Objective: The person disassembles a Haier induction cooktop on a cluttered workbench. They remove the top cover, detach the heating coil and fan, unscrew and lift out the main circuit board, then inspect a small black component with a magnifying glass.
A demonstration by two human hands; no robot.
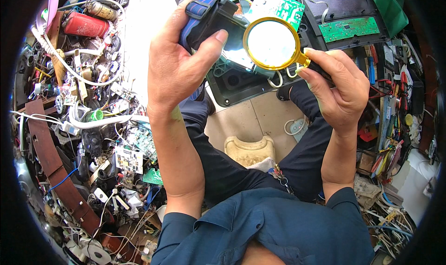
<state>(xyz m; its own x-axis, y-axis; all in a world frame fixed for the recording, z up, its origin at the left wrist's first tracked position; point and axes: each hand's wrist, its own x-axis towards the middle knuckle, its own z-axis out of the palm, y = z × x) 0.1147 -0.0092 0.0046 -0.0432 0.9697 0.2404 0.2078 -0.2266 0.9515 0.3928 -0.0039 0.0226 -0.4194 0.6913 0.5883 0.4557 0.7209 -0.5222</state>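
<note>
My left hand [179, 62] grips what looks like a black headlamp [216, 21] with a striped blue strap and buckle, thumb pressed against its side. Bright light falls just right of it. Between the fingers and thumb of my right hand [341, 86] is the dark handle of a magnifying glass [272, 43]. Its round golden rim faces up, and the lens glares white. Beneath both lies an opened black plastic housing [232, 90]. A green circuit board [288, 9] sits in it behind the lens; glare and the lens hide part of the inside.
Another green board [349, 30] lies on a black panel at the far right. Heaped cables, boards and a red cylinder [87, 24] crowd the left. Tools and wires fill the right side. Between my legs is a worn cream plastic stool [249, 151] above the tiled floor [234, 121].
</note>
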